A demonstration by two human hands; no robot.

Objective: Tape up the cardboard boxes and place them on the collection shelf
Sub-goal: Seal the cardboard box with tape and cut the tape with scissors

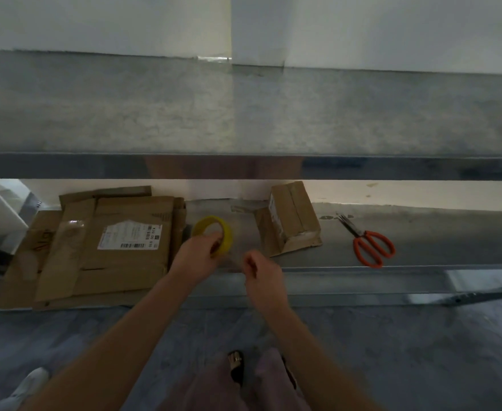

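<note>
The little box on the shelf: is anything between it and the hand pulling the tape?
No. The right hand is pulling tape off the yellow tape roll held by the left hand. Only bare shelf lies between it and the small box; the scissors are off to the side.

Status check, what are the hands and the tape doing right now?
Left hand grips yellow tape roll. Right hand pinched, apparently pulling tape. Small box beside them. Nothing blocking.

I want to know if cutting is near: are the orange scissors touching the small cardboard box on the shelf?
Apart. The head view shows bare grey shelf plainly between the scissors and the box, which stands to their left.
</note>
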